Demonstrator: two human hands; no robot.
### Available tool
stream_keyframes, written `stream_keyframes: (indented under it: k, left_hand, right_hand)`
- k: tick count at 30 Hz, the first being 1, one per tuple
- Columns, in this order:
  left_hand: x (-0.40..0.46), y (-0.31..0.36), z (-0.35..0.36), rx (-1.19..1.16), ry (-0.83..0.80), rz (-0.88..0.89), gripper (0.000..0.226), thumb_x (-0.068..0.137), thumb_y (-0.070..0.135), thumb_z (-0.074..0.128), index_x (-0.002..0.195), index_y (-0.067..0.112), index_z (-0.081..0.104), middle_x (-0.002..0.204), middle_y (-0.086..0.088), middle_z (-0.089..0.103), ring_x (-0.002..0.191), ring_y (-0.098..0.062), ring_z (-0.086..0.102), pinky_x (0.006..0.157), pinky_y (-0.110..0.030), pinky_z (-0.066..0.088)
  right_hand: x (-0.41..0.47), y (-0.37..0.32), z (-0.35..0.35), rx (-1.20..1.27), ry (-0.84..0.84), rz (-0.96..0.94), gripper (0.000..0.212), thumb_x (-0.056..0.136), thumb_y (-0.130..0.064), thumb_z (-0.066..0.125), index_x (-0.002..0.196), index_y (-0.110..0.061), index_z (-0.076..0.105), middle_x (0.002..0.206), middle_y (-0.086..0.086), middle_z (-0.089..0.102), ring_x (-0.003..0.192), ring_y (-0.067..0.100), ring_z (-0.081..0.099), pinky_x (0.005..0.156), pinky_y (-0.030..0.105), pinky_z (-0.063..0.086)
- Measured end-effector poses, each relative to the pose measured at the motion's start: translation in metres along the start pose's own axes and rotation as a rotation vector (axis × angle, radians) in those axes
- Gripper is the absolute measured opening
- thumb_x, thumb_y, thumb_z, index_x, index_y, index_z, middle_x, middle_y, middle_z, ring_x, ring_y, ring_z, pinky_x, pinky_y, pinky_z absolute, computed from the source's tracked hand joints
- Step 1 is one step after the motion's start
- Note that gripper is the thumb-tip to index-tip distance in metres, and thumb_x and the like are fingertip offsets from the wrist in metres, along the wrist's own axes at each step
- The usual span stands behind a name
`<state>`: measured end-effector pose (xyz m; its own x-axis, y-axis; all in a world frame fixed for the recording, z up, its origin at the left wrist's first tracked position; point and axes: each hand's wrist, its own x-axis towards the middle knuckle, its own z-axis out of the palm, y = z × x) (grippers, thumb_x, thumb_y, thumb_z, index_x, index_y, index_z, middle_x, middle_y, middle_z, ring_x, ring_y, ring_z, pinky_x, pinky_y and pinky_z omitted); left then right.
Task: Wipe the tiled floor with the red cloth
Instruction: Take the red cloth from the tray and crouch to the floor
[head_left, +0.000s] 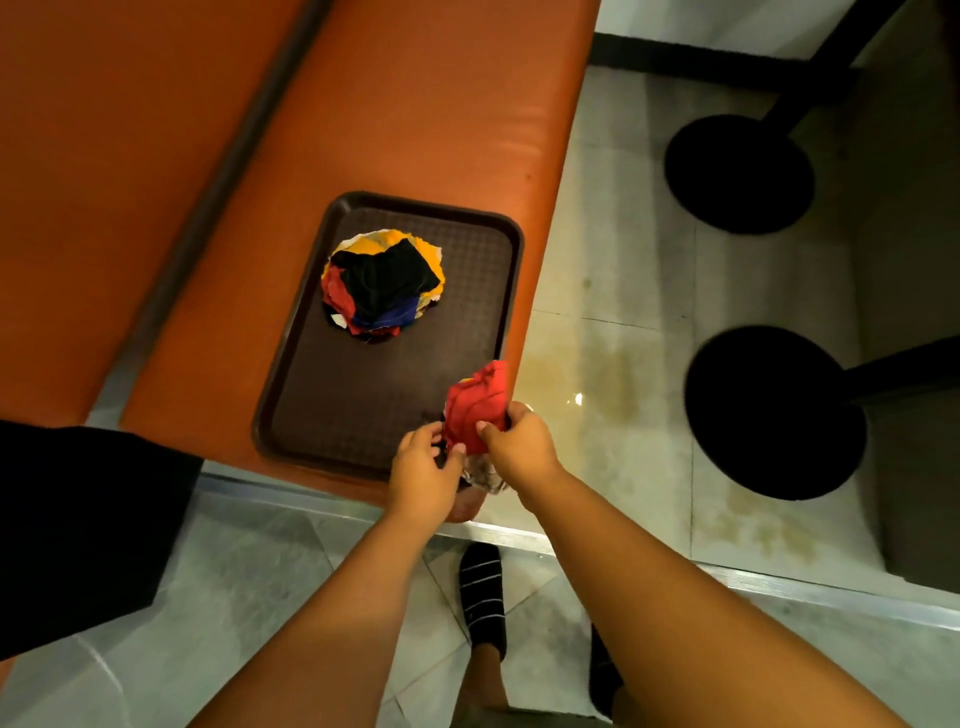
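Both hands hold the red cloth (478, 402) above the tray's (363, 405) near corner: right hand (519, 447) grips its right edge, left hand (423, 467) pinches its lower left. A rag pile (384, 286) lies beyond them; the wet tiled floor (613, 374) is right of them.

Glossy tiled floor (623, 270), textured plastic tray (363, 395)

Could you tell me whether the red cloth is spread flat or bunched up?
Bunched: the red cloth sits crumpled between both hands.
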<state>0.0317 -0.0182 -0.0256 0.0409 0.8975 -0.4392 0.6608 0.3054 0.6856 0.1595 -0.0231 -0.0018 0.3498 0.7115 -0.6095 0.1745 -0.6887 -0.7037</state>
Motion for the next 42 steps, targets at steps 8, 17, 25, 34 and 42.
stream_keyframes:
  k: [8, 17, 25, 34, 42]
  left_hand:
    - [-0.051, 0.072, 0.058, -0.270, -0.183, -0.036, 0.023, 0.091, 0.011, 0.063, 0.114, 0.013, 0.059, 0.097, -0.005, 0.066, 0.080, -0.010, 0.060, 0.067, -0.014, 0.046]
    - [-0.179, 0.098, 0.190, -0.430, -0.248, -0.098, 0.014, 0.089, 0.015, 0.069, 0.096, 0.018, 0.057, 0.088, -0.002, 0.068, 0.076, -0.012, 0.066, 0.064, -0.020, 0.050]
    - [-0.286, 0.093, 0.288, -0.428, -0.414, -0.208, 0.020, 0.090, 0.005, 0.065, 0.104, 0.014, 0.055, 0.101, -0.015, 0.067, 0.084, -0.024, 0.067, 0.065, -0.028, 0.055]
    - [-0.275, 0.052, 0.324, -0.361, -0.442, -0.229, 0.023, 0.088, 0.001, 0.066, 0.107, 0.011, 0.058, 0.101, -0.013, 0.067, 0.089, -0.024, 0.066, 0.071, -0.030, 0.055]
    - [-0.212, -0.020, 0.385, -0.392, -0.232, -0.183, 0.026, 0.083, 0.003, 0.070, 0.097, 0.021, 0.057, 0.096, -0.008, 0.066, 0.088, -0.021, 0.065, 0.076, -0.026, 0.052]
  right_hand:
    - [-0.036, 0.053, -0.098, 0.231, -0.036, -0.020, 0.017, 0.094, -0.004, 0.061, 0.110, -0.005, 0.066, 0.105, 0.015, 0.073, 0.100, 0.031, 0.069, 0.094, 0.046, 0.054]
    - [-0.098, 0.180, -0.224, 0.282, -0.061, 0.027, 0.012, 0.095, -0.008, 0.060, 0.105, -0.012, 0.065, 0.103, 0.010, 0.073, 0.098, 0.027, 0.070, 0.089, 0.039, 0.057]
    - [-0.169, 0.287, -0.318, 0.194, -0.009, 0.173, 0.019, 0.094, -0.011, 0.063, 0.114, -0.008, 0.062, 0.106, 0.008, 0.069, 0.092, 0.020, 0.067, 0.079, 0.027, 0.055]
    - [-0.157, 0.338, -0.295, 0.018, 0.065, 0.246, 0.033, 0.095, -0.017, 0.061, 0.127, -0.010, 0.056, 0.117, 0.009, 0.066, 0.105, 0.028, 0.064, 0.094, 0.045, 0.053]
    - [-0.072, 0.390, -0.251, 0.041, -0.067, 0.163, 0.026, 0.093, -0.004, 0.051, 0.115, -0.015, 0.059, 0.103, 0.008, 0.071, 0.089, 0.021, 0.069, 0.078, 0.034, 0.059]
